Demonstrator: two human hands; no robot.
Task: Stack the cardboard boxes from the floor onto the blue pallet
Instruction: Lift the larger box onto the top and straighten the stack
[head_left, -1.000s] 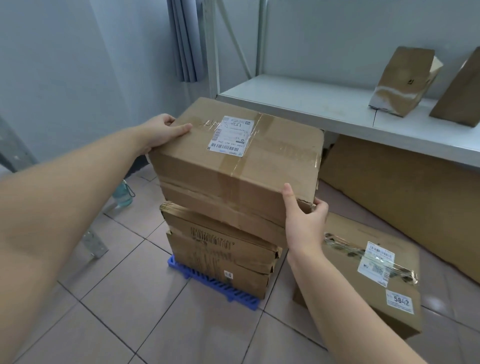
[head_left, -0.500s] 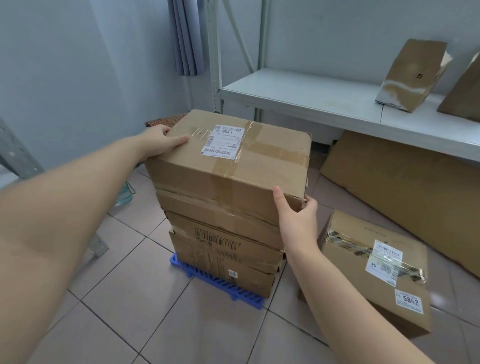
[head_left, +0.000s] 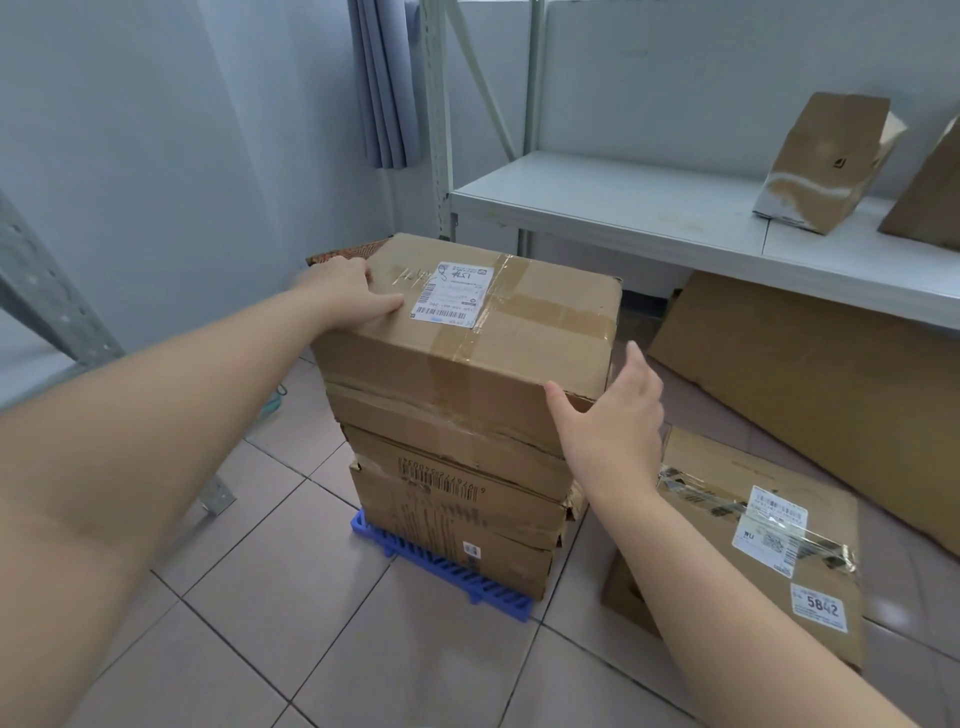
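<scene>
A taped cardboard box (head_left: 483, 358) with a white shipping label rests on top of a stack of two other boxes (head_left: 457, 499) on the blue pallet (head_left: 441, 569). My left hand (head_left: 348, 296) lies flat on the top box's near-left top corner, fingers spread. Just off the box's right front corner is my right hand (head_left: 613, 415), with its fingers apart and nothing in it. Another cardboard box (head_left: 748, 540), labelled 5842, lies on the tiled floor to the right of the pallet.
A white metal shelf (head_left: 649, 218) stands behind the stack and carries two tilted cardboard boxes (head_left: 826, 161). A large flat cardboard sheet (head_left: 810, 395) leans beneath it. A grey metal ladder leg (head_left: 62, 332) stands at the left. A grey curtain (head_left: 384, 83) hangs at the back.
The top box came down onto the stack. My right hand has let go of its corner and opened; my left hand stays on its top.
</scene>
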